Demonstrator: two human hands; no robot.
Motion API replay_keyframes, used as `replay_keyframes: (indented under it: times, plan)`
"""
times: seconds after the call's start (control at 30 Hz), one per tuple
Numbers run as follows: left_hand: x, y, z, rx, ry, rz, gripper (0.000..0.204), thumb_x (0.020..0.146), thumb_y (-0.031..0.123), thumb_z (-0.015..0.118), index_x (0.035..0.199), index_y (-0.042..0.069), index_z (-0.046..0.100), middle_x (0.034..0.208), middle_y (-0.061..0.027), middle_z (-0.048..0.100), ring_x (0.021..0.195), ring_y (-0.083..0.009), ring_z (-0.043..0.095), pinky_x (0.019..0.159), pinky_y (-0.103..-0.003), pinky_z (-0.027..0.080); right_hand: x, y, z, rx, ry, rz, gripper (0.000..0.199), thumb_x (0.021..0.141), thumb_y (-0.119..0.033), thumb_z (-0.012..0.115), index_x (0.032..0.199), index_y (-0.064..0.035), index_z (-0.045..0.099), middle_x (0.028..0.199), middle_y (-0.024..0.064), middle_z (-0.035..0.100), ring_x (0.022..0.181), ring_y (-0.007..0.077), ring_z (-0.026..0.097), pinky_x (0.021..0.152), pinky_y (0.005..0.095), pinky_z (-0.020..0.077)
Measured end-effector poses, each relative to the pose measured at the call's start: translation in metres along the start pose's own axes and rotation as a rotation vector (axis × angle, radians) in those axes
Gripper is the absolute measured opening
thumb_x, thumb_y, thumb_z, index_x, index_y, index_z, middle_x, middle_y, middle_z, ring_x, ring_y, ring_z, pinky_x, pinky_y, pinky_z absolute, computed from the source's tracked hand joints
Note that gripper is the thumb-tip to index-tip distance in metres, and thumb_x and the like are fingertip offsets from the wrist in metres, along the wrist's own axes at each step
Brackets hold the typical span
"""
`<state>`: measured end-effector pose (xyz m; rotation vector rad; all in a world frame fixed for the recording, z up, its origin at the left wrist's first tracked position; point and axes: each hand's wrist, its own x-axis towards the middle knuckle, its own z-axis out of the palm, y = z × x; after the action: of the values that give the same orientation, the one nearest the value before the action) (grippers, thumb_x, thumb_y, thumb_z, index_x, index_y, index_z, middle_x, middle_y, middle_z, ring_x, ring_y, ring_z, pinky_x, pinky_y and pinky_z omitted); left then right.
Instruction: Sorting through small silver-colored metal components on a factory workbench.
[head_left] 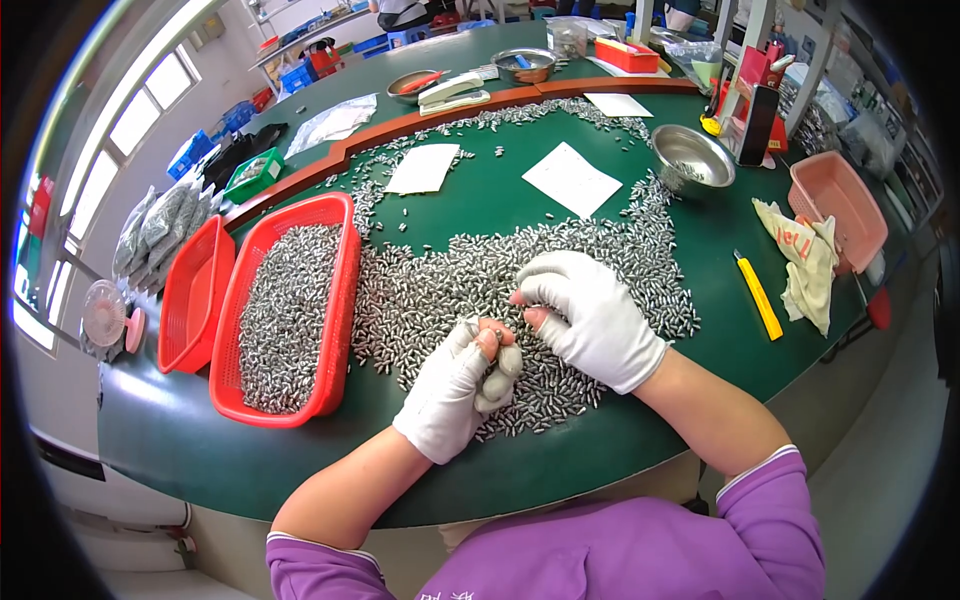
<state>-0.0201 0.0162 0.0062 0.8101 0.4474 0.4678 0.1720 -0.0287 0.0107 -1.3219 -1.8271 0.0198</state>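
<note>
A wide spread of small silver metal parts point(430, 290) covers the green table in front of me. My left hand point(460, 385), in a white glove with bare thumb and index fingertips, is closed, pinching one small metal part point(498, 336) between them. Up and to the right, my right hand point(590, 315) wears a similar glove and hovers over the pile. Its fingers are curled in, with the bare thumb and index tips close together. Whether anything sits between those tips is too small to tell.
Left of the pile stands a red basket point(345, 300) full of metal parts, beside another red basket point(190, 300). White papers point(572, 180) lie beyond. At right are a steel bowl point(712, 165), a yellow utility knife point(760, 298), a cloth point(805, 265) and a pink basket point(840, 205).
</note>
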Motion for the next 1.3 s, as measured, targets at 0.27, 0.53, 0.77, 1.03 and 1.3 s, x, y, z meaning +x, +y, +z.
replay_keyframes:
  times: [0.27, 0.53, 0.77, 1.03, 1.3]
  plan:
    - [-0.001, 0.001, 0.002, 0.017, 0.031, -0.010, 0.023, 0.095, 0.033, 0.055, 0.100, 0.012, 0.049, 0.078, 0.0018, 0.051, 0.056, -0.0053, 0.037, 0.050, -0.019, 0.030, 0.008, -0.011, -0.002, 0.169, 0.046, -0.213, 0.021, 0.066, -0.007, 0.073, 0.085, -0.0046, 0.065, 0.089, 0.0093, 0.063, 0.082, 0.0298, 0.062, 0.072, 0.0387, 0.0517]
    - [-0.005, 0.000, 0.009, 0.081, 0.103, -0.030, 0.020, 0.096, 0.031, 0.055, 0.100, 0.012, 0.051, 0.077, 0.0034, 0.051, 0.056, -0.0041, 0.038, 0.051, -0.018, 0.031, 0.006, -0.013, -0.008, 0.179, 0.017, -0.194, 0.021, 0.067, -0.010, 0.074, 0.084, -0.0048, 0.064, 0.090, 0.0107, 0.064, 0.084, 0.0307, 0.063, 0.074, 0.0383, 0.0521]
    - [-0.006, -0.004, 0.009, 0.119, 0.083, 0.050, 0.015, 0.096, 0.024, 0.056, 0.098, 0.011, 0.050, 0.077, 0.0002, 0.052, 0.055, -0.0050, 0.037, 0.049, -0.019, 0.030, 0.007, -0.010, -0.006, 0.225, 0.044, -0.267, 0.020, 0.066, -0.008, 0.075, 0.081, -0.0053, 0.061, 0.086, 0.0098, 0.063, 0.078, 0.0303, 0.063, 0.068, 0.0375, 0.0518]
    - [-0.009, -0.006, 0.011, 0.134, 0.045, 0.063, 0.016, 0.095, 0.022, 0.057, 0.101, 0.011, 0.048, 0.078, 0.0006, 0.050, 0.055, -0.0043, 0.035, 0.048, -0.018, 0.027, 0.003, -0.012, -0.007, 0.276, 0.049, -0.301, 0.019, 0.069, -0.005, 0.074, 0.077, -0.0072, 0.058, 0.085, 0.0084, 0.063, 0.079, 0.0293, 0.063, 0.068, 0.0388, 0.0512]
    - [-0.025, -0.008, 0.026, 0.666, 0.051, 0.096, 0.009, 0.092, 0.014, 0.057, 0.096, 0.006, 0.054, 0.076, 0.0010, 0.051, 0.068, -0.0046, 0.045, 0.060, -0.020, 0.038, -0.016, -0.026, -0.085, -0.366, 0.159, 0.106, 0.026, 0.077, -0.017, 0.069, 0.101, -0.0083, 0.066, 0.101, 0.0096, 0.065, 0.097, 0.0282, 0.060, 0.087, 0.0377, 0.0479]
